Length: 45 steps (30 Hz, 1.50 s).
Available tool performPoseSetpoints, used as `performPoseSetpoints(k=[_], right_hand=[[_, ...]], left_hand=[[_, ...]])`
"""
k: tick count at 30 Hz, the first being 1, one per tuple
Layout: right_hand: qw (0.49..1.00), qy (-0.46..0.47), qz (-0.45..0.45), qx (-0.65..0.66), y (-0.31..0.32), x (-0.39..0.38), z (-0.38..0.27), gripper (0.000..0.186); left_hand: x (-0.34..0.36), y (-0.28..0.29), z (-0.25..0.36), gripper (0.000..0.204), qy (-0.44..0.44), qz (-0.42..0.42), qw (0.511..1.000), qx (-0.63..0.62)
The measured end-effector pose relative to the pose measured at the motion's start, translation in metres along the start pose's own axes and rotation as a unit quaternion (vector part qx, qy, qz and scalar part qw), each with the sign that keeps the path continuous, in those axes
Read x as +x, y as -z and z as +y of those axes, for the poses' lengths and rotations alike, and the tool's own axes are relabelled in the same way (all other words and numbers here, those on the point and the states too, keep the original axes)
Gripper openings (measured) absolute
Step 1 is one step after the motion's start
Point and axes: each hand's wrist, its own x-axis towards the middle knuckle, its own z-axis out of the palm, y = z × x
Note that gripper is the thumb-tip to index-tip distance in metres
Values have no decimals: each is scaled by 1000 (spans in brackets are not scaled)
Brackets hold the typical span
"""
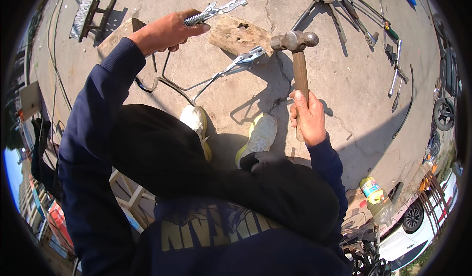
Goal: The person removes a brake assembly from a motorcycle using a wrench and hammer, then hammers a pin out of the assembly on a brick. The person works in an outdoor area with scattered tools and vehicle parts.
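My left hand (164,32) is wrapped round one side of a bent metal rod frame, beside a coil spring (197,18) and a slotted silver bracket (231,7). A second sprung bracket (251,56) of what looks like the same frame reaches over the near edge of a rough wooden block (233,34). The frame's dark bent rods (169,83) hang near my left shoe. My right hand (310,116) grips the wooden handle of a ball-peen hammer (299,67). The hammer's head is raised at the block's right end, apart from the bracket.
Concrete ground (364,123) has cracks. Metal rods and wrenches (367,32) lie at the far right, near a ratchet (396,74). At the far left stands a small dark metal stand (93,21). A plastic bottle (377,201) lies at the near right; my shoes (258,136) flank the middle.
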Motion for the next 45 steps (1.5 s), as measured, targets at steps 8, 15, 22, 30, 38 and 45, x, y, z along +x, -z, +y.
performPoseSetpoints(k=[8, 15, 22, 30, 38, 45], right_hand=[[999, -30, 29, -13, -29, 18, 4, 42], [991, 7, 58, -119, -36, 26, 29, 47], [963, 76, 90, -241, -35, 35, 35, 49], [941, 134, 122, -284, -38, 21, 26, 44], [916, 131, 110, -362, -50, 29, 37, 37], [930, 113, 127, -326, -50, 42, 18, 42]], left_hand=[[-15, -18, 15, 37, -118, 67, 986, 96], [-32, -35, 25, 38, -119, 105, 977, 139], [-19, -27, 23, 41, -125, 109, 970, 179], [-11, -26, 23, 42, -107, 111, 971, 181], [-8, -23, 25, 42, -112, 103, 973, 173], [-6, -26, 25, 40, -107, 126, 971, 175]])
